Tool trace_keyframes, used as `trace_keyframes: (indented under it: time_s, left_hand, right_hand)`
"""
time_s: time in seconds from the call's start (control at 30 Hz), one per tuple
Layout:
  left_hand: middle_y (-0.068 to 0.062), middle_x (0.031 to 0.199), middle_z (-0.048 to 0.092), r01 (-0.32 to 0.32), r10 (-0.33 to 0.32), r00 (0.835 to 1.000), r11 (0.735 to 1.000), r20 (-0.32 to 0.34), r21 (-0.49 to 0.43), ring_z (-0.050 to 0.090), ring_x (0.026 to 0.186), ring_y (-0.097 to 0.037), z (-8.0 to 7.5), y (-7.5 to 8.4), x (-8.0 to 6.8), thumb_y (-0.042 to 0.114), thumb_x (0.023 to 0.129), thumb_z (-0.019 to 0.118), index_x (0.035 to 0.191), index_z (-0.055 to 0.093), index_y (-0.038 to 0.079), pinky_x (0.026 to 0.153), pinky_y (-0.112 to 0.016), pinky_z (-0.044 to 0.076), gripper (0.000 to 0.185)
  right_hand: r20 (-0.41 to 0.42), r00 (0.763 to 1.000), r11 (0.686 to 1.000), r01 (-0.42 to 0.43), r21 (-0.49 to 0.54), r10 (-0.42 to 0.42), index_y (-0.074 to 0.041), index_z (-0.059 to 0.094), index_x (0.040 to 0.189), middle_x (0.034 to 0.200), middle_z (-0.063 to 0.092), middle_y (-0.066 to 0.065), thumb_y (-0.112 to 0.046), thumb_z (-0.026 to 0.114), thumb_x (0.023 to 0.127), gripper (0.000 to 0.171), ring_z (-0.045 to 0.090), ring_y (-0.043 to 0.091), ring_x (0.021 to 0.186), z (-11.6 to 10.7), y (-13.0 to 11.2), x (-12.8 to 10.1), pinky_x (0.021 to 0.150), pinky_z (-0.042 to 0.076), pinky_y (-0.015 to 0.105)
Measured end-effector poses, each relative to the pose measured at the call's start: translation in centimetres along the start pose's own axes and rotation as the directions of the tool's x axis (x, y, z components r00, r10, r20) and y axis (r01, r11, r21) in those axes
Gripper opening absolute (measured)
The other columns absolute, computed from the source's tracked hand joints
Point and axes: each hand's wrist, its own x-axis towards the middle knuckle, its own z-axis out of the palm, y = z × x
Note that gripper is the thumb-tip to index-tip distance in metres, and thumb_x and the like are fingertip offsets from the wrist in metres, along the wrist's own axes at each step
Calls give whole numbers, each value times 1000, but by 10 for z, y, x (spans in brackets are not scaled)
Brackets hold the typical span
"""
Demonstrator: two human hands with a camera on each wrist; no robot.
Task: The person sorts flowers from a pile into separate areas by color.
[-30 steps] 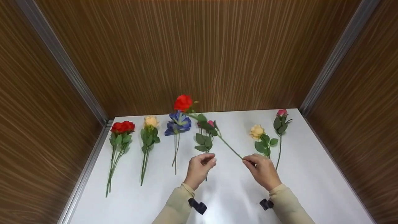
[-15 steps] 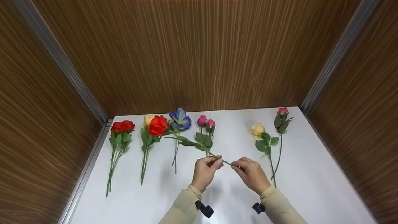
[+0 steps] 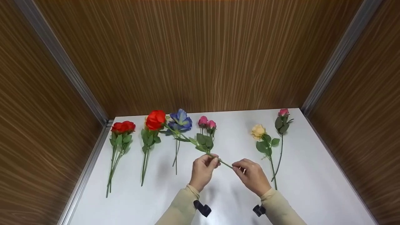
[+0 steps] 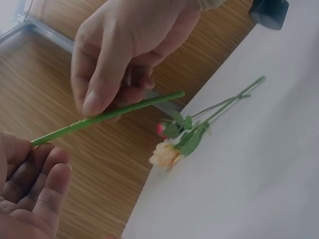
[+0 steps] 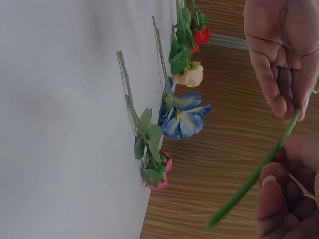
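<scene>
A single red rose point(image 3: 156, 120) on a long green stem is held slantwise above the table, its bloom toward the upper left. My left hand point(image 3: 202, 172) pinches the stem below the leaves. Lower down, my right hand point(image 3: 252, 176) pinches it near the cut end. In the left wrist view, the bare stem point(image 4: 134, 106) runs between both hands and pokes out past the right thumb. The right wrist view shows the stem's lower end point(image 5: 234, 199) free beyond my right fingers. The bloom partly hides a cream rose behind it.
On the white table point(image 3: 93, 206) lie red roses point(image 3: 123, 127), cream roses with green leaves point(image 3: 149, 137), blue flowers point(image 3: 182, 120) and pink rosebuds point(image 3: 203, 120). Farther right are a yellow rose point(image 3: 258, 132) and a pink rosebud point(image 3: 283, 113), their stems crossing. Wood-grain panels point(image 3: 200, 56) enclose the table.
The red rose's bloom has swung left and down, then slightly up. My left hand has taken hold of the stem; my right hand has moved left, still pinching the stem's lower part.
</scene>
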Motion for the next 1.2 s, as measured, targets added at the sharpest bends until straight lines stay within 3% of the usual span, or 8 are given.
trace_keyframes:
  time_s: [0.17,0.33,0.57,0.83,0.97,1.2]
  left_hand:
    - [-9,89,70,-7,8,998,1000,-55,21,68,80,-20,-27,-2,8,8,94,61,101,65,-1,74,-29,55,12]
    - [-19,93,69,13,-8,991,999,-134,35,68,83,-27,-64,-3,14,2,95,56,103,60,-7,75,-31,55,13]
    - [-19,93,63,152,-126,954,985,-270,78,66,80,-23,-119,-12,17,-1,92,59,104,55,-4,74,-31,55,13]
    - [-18,96,55,267,-206,907,956,-368,122,65,78,-21,-183,-19,8,-1,94,51,113,50,-4,72,-28,55,20]
    - [-15,99,52,311,-203,898,921,-391,236,63,80,-20,-214,-15,1,4,97,46,122,49,-1,70,-27,53,26]
    - [-22,108,57,349,-136,901,792,-412,501,59,94,-33,-265,-4,-4,7,99,40,127,52,-1,78,-40,45,31]
  right_hand:
    - [-15,997,997,-73,-33,73,-18,73,89,79,60,-19,-9,71,87,10,54,-1,67,-10,16,-11,57,48,21]
    - [-12,978,976,-210,-53,210,-15,74,88,79,63,-16,-9,72,86,6,56,2,69,-23,40,-27,60,49,24]
    - [37,895,895,-442,-66,445,-11,73,95,82,65,-6,-13,67,90,8,57,10,74,-39,69,-49,67,48,28]
    - [63,819,822,-568,-45,570,-6,72,101,83,66,1,-15,64,92,15,57,14,72,-50,89,-64,63,47,25]
    - [84,785,789,-614,-23,614,-5,70,105,86,67,6,-17,62,94,19,58,15,69,-53,93,-68,58,48,25]
    - [96,751,756,-653,-46,654,-7,70,108,85,65,1,-22,60,95,22,57,15,71,-53,100,-73,59,47,26]
